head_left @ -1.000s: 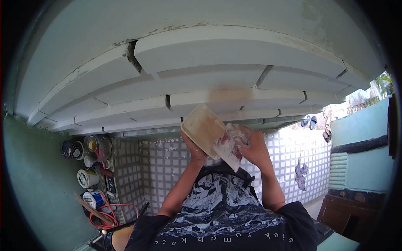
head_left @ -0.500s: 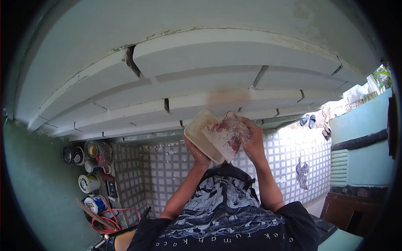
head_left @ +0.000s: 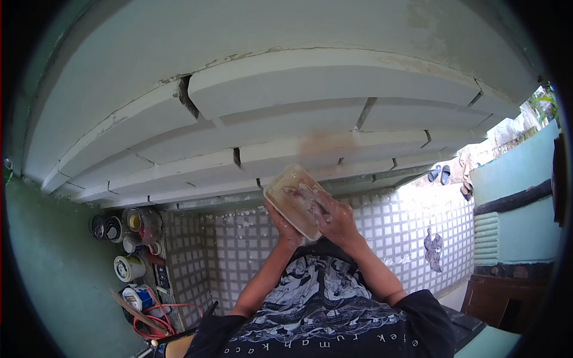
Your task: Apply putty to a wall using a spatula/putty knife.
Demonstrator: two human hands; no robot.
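My left hand (head_left: 283, 225) is wrapped round the side of a shallow cream rectangular tub (head_left: 278, 192), holding it tilted in front of my body. My right hand (head_left: 338, 222) is closed on a piece with ragged edges, crusted white with reddish patches (head_left: 305, 201). That piece is down inside the tub, against its inner face. Whether it is a cloth or something stiffer I cannot tell, as my fingers cover much of it. Whitish dust or paste coats my right fingers.
A white wall (head_left: 334, 77) with stepped ledges and dark vertical gaps rises ahead. Buckets (head_left: 128, 268), a red hose (head_left: 170, 307) and a wooden stick lie along the left. A crumpled cloth (head_left: 433, 250) lies on the tiled floor (head_left: 239, 256), and sandals (head_left: 445, 174) sit far right.
My right hand has moved left and down, bringing the crusted piece from over the tub's right edge into the tub. The left hand keeps hold of the tub.
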